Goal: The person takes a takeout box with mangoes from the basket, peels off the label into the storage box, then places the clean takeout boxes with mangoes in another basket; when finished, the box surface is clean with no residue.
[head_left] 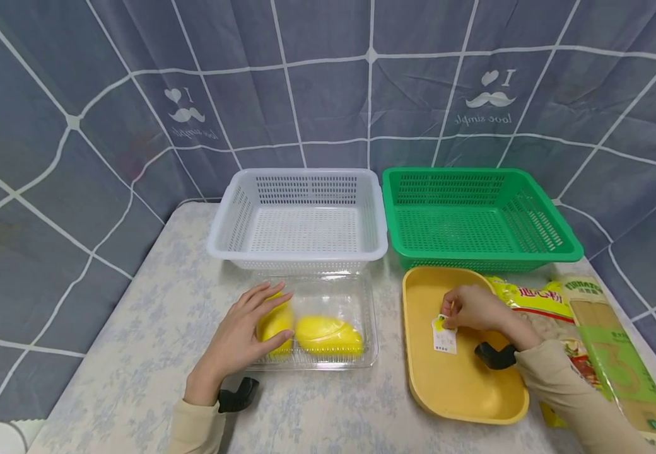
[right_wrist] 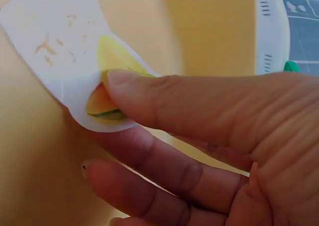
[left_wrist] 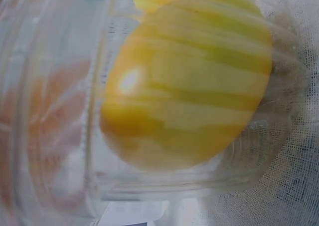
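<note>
A clear plastic clamshell box (head_left: 328, 296) holds two yellow mango-like fruits (head_left: 329, 335); one looms large in the left wrist view as a blurred yellow fruit (left_wrist: 194, 86) behind the plastic. My left hand (head_left: 246, 328) rests on the left part of the box with fingers spread, partly covering one fruit. Over the yellow tray (head_left: 419, 378), my right hand (head_left: 475, 307) pinches a white label (head_left: 445, 342) between thumb and fingers. In the right wrist view the label (right_wrist: 60, 46) shows a yellow fruit picture with a green leaf, and its free end points away from the thumb.
Behind the box stands a white basket (head_left: 305, 255), with a green basket (head_left: 487, 257) to its right. To the right of the tray lie a food bag (head_left: 544, 321) and a flat noodle pack (head_left: 617, 353). A grey checked curtain (head_left: 328, 101) closes off the back and sides.
</note>
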The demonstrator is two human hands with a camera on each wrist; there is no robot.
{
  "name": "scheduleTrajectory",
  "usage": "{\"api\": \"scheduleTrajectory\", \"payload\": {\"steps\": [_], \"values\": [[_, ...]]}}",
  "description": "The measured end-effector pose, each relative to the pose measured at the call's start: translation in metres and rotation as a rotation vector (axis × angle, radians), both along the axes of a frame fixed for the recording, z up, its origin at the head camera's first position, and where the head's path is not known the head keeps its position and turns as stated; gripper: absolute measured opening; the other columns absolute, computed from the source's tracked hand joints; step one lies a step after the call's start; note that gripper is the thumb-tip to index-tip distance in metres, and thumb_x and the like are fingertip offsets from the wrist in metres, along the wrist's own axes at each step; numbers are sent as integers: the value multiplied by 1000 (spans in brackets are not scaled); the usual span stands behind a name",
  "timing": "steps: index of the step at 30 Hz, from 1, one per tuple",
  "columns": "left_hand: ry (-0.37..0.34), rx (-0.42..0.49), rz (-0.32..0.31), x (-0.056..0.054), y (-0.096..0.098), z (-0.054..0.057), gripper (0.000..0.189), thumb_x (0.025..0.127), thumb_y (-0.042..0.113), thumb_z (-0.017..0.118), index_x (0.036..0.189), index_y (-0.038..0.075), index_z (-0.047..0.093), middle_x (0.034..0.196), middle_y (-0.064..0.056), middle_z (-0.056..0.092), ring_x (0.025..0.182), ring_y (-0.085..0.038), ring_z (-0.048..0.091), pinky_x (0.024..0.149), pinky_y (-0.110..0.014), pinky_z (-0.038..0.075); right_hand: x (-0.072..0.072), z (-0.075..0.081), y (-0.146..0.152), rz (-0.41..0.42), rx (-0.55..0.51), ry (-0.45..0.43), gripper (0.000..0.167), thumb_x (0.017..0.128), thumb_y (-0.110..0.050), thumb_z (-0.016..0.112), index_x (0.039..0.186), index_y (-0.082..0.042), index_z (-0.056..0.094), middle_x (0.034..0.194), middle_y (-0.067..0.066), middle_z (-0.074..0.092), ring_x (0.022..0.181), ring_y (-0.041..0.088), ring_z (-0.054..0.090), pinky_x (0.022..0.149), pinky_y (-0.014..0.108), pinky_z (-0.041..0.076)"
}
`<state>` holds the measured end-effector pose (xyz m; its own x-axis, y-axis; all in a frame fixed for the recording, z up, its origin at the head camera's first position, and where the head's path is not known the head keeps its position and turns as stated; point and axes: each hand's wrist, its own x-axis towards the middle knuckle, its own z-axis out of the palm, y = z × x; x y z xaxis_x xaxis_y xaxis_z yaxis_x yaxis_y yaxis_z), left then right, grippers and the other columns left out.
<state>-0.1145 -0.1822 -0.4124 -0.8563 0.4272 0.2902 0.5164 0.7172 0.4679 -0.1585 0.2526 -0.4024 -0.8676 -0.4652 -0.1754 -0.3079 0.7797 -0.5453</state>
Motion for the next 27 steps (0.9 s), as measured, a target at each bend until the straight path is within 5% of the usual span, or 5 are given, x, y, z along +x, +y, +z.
{"api": "scheduleTrajectory", "payload": {"steps": [17, 23, 27], "values": [[7, 12, -1, 2, -1, -2, 60, 84, 47, 67, 136, 20, 54, 146, 3, 40, 136, -24, 27, 104, -56, 23, 8, -9, -2, -47, 74, 114, 21, 71, -14, 81, 77, -13, 61, 63, -7, 49, 57, 10, 44, 55, 27, 37], [11, 11, 4, 1, -1, -4, 60, 84, 48, 67, 136, 21, 54, 146, 3, 39, 137, -23, 27, 105, -55, 23, 6, -1, 4, -19, -14, 115, 12, 80, -16, 77, 82, -16, 65, 66, -8, 54, 57, 7, 46, 52, 25, 39], [8, 14, 5, 1, -1, -4, 60, 84, 47, 68, 136, 21, 54, 147, 4, 39, 137, -23, 26, 104, -56, 23, 2, 15, 16, 17, -110, 199, 4, 88, -19, 70, 89, -17, 67, 71, -9, 59, 61, 5, 51, 54, 25, 43]]}}
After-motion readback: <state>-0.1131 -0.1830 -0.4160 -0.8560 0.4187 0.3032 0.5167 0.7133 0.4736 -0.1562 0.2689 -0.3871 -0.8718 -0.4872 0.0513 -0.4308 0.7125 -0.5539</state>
